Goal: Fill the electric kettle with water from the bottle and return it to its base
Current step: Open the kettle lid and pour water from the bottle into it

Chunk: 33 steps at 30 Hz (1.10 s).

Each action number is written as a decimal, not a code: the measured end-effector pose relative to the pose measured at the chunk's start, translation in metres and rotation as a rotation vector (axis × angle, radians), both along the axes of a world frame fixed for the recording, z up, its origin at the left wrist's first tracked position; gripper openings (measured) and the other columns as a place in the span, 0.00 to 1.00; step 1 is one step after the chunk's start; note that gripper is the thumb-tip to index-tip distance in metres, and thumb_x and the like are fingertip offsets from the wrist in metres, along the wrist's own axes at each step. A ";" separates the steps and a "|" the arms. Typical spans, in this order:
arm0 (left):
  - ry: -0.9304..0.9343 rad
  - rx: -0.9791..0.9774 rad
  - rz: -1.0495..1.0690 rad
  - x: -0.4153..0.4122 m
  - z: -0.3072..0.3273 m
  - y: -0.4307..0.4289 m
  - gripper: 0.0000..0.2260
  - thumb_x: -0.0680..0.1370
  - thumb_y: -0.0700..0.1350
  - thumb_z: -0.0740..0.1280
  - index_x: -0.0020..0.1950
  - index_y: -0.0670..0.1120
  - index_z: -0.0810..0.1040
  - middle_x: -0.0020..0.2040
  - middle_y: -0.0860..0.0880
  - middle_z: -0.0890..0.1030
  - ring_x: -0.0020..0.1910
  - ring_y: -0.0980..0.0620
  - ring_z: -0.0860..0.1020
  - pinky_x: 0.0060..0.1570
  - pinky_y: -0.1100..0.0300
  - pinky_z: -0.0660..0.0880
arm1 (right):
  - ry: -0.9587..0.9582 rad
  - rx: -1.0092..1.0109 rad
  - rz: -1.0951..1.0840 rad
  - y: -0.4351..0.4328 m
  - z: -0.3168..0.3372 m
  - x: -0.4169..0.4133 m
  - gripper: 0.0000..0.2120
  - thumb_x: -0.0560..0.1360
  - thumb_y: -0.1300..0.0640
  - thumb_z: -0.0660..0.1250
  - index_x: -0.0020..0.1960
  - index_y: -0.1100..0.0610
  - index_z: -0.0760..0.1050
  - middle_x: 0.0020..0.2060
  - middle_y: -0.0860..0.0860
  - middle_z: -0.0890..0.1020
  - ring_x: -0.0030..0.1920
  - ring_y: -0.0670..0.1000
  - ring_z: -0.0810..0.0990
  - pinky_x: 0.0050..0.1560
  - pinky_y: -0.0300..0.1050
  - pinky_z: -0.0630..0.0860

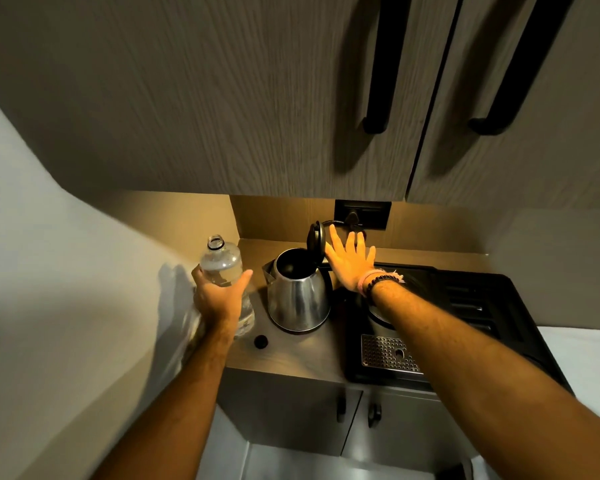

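Gripping bottle (222,268), left hand (219,297), right hand (350,263) splayed

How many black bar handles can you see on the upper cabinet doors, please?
2: one long black bar handle on the left upper door, and one long black bar handle on the right door. Their upper ends are cut off by the frame.

Your body, as seen from the head camera:

- Left hand (219,299): bare; no ring, watch or band on the wrist that shows.
- Left forearm: bare and unsleeved down to the frame edge, with visible hair.
- Right hand (350,263): bare; fingers (334,237) without rings.
- Right wrist: you wear two items side by side, a pale pink thread band (366,281) with a frayed loose end, and a dark beaded bracelet (381,281).
- Right forearm: bare, unsleeved, with visible hair.
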<state>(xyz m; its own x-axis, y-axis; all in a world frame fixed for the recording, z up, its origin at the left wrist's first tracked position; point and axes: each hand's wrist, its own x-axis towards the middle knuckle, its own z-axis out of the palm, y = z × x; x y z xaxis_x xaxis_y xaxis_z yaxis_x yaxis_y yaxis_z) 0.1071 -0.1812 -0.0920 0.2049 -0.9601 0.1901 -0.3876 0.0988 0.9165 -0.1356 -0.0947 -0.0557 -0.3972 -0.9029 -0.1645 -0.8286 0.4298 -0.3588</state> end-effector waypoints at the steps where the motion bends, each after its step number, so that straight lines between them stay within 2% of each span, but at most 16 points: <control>1: -0.010 -0.020 0.003 -0.001 0.001 0.000 0.39 0.61 0.54 0.83 0.67 0.44 0.71 0.61 0.40 0.81 0.58 0.38 0.80 0.57 0.44 0.79 | -0.008 0.000 0.002 0.000 0.000 0.000 0.36 0.79 0.35 0.46 0.78 0.46 0.32 0.78 0.65 0.40 0.77 0.66 0.34 0.72 0.72 0.37; 4: -0.039 -0.087 -0.043 0.001 0.007 0.005 0.36 0.64 0.50 0.82 0.67 0.43 0.71 0.61 0.41 0.81 0.58 0.39 0.80 0.57 0.46 0.78 | -0.027 0.000 -0.009 -0.002 -0.002 -0.002 0.37 0.78 0.33 0.45 0.78 0.46 0.32 0.78 0.65 0.41 0.77 0.66 0.34 0.72 0.73 0.37; 8: -0.132 -0.120 -0.223 0.010 0.024 0.015 0.37 0.65 0.50 0.82 0.68 0.47 0.69 0.61 0.44 0.81 0.56 0.42 0.80 0.57 0.49 0.77 | 0.012 0.004 0.007 -0.003 -0.004 -0.003 0.36 0.80 0.37 0.48 0.78 0.47 0.32 0.78 0.67 0.42 0.77 0.67 0.36 0.72 0.74 0.40; 13: -0.401 0.003 -0.545 0.015 0.059 0.016 0.35 0.64 0.51 0.82 0.66 0.50 0.69 0.53 0.52 0.78 0.48 0.49 0.78 0.51 0.55 0.76 | 0.013 -0.006 0.012 0.000 -0.001 -0.001 0.36 0.80 0.40 0.50 0.78 0.48 0.32 0.78 0.67 0.42 0.77 0.68 0.36 0.72 0.73 0.40; 16: -0.604 0.096 -0.660 0.011 0.071 0.014 0.34 0.61 0.54 0.81 0.62 0.54 0.69 0.54 0.50 0.79 0.50 0.47 0.78 0.51 0.52 0.78 | 0.027 -0.008 0.034 0.001 -0.001 -0.001 0.38 0.81 0.43 0.54 0.77 0.47 0.31 0.78 0.67 0.41 0.77 0.68 0.35 0.72 0.74 0.39; 22: -0.844 0.223 -0.732 0.003 0.082 0.015 0.38 0.58 0.54 0.79 0.65 0.52 0.70 0.58 0.47 0.80 0.51 0.46 0.77 0.50 0.51 0.78 | -0.079 -0.044 -0.053 -0.003 -0.007 -0.005 0.34 0.79 0.34 0.43 0.78 0.45 0.33 0.79 0.64 0.42 0.78 0.64 0.35 0.72 0.71 0.36; 24: -0.894 0.242 -0.742 0.003 0.086 0.014 0.40 0.57 0.55 0.80 0.66 0.51 0.70 0.58 0.47 0.79 0.52 0.46 0.77 0.51 0.50 0.79 | -0.093 -0.054 -0.058 -0.003 -0.006 -0.004 0.34 0.78 0.33 0.42 0.78 0.45 0.33 0.79 0.64 0.42 0.78 0.64 0.35 0.72 0.70 0.35; 30: -0.968 0.295 -0.760 -0.002 0.096 0.015 0.43 0.53 0.57 0.79 0.66 0.53 0.70 0.58 0.48 0.79 0.51 0.46 0.77 0.43 0.54 0.80 | -0.111 -0.061 -0.072 -0.003 -0.008 -0.004 0.34 0.78 0.32 0.41 0.78 0.44 0.34 0.79 0.63 0.42 0.78 0.64 0.35 0.72 0.70 0.35; 33: -1.028 0.287 -0.766 -0.004 0.100 0.015 0.44 0.52 0.59 0.78 0.66 0.53 0.71 0.58 0.48 0.79 0.52 0.47 0.77 0.48 0.50 0.80 | -0.112 -0.059 -0.065 -0.004 -0.009 -0.004 0.35 0.78 0.32 0.42 0.78 0.44 0.34 0.79 0.63 0.42 0.78 0.64 0.35 0.72 0.70 0.35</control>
<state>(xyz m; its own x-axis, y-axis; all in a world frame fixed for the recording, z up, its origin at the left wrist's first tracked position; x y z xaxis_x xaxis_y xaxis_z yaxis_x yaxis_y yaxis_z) 0.1032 -0.1658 0.0085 -0.5218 -0.7995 -0.2976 -0.8498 0.4567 0.2631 -0.1401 -0.0987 -0.0645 -0.4371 -0.8853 -0.1588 -0.7529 0.4567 -0.4738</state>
